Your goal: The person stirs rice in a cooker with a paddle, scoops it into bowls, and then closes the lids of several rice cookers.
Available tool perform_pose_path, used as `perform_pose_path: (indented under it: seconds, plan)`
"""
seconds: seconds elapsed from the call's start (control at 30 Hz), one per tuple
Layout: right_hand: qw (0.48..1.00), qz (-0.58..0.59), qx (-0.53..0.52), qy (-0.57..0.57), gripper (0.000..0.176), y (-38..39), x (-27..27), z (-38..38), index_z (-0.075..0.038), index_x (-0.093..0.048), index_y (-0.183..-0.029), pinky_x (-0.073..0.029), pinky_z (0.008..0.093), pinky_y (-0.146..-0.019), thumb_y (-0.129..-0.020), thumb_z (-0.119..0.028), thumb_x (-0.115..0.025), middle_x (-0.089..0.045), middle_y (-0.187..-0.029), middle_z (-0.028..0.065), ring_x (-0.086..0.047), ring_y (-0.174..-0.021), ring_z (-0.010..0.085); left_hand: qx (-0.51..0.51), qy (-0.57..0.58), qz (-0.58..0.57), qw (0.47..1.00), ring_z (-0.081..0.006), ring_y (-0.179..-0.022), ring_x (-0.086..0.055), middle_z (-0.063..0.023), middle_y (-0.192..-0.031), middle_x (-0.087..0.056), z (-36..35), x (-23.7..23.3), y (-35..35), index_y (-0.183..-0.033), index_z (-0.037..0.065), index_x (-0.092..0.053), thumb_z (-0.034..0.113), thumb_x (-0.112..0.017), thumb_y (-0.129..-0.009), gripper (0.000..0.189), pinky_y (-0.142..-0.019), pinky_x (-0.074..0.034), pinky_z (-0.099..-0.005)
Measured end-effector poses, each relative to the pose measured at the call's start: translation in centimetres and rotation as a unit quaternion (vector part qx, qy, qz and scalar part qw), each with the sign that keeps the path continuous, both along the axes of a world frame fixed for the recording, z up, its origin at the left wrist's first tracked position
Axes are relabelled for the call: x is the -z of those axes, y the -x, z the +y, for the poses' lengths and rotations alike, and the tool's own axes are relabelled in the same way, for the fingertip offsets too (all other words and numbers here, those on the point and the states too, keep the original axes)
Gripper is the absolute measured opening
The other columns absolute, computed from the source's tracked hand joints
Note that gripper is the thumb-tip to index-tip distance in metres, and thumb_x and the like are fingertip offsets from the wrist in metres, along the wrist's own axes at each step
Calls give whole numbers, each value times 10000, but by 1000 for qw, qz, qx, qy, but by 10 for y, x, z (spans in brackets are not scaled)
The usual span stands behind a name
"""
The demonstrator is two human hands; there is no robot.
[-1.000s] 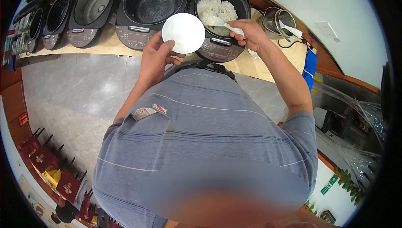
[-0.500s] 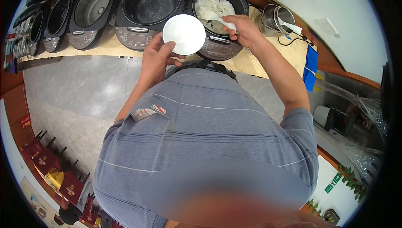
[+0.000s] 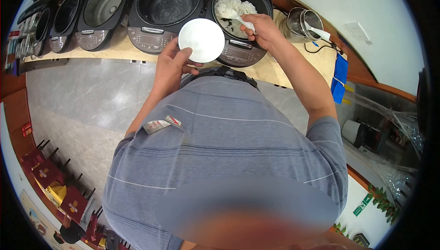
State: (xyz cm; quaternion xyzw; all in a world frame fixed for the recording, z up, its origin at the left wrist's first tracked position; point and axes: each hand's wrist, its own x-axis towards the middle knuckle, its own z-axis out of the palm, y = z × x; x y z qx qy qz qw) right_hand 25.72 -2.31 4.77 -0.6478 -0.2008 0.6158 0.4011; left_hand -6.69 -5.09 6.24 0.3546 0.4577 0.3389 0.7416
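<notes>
While bowl [image 3: 201, 39] stays held, spoon [image 3: 240, 19] shifts left.

There are five cookers [image 3: 151, 40] in view (just one of them with rice [image 3: 242, 6] showing inside), two spoons [image 3: 237, 18], one bowl [image 3: 201, 40], one left hand [image 3: 170, 68], one right hand [image 3: 265, 30], one wall socket [image 3: 359, 33] and one green sign [image 3: 362, 205]

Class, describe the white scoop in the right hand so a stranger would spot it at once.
Find the row of open rice cookers and go to the rightmost cooker, which holds white rice. There, the right hand grips the white scoop, its blade at the rice. The other white utensil leans in a metal container, no hand on it.
</notes>
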Motion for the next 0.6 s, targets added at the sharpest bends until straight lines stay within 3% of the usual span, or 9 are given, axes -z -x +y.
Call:
perform_pose_path:
  seconds: [0.23, 0.3, 0.6]
  plan:
    - [999, 0, -33, -17, 271, -5, 4, 3, 86, -705, -1195, -411, 313, -522, -1045, -140, -698, -719, -946, 146, -536, -612, 121, -36, 4, 15, 999, -245, -854, -793, -207, -1195, -758, -12, -3, -6, -1531, -53, -549, 105, -633, -1043, 520, -581, -634, -290]
    - [999, -15, -35, -12, 344, -4, 1, 2, 46, -682, -1331, -400, 295, -531, -1066, -174, -669, -698, -889, 83, -513, -595, 98, -46, 11, 14, 999, -246, -858, -793, -207, -1197, -758, -18, -6, -7, -1534, -60, -543, 109, -634, -1044, 525, -584, -638, -300]
    - [997, -36, -64, -40, 394, -13, 16, 10, 75, -688, -1375, -436, 298, -534, -1050, -148, -700, -730, -903, 125, -540, -598, 114, -75, 23, 3, 997, -226, -870, -778, -188, -1207, -724, -34, -4, -20, -1577, -64, -505, 104, -654, -1049, 574, -617, -651, -290]
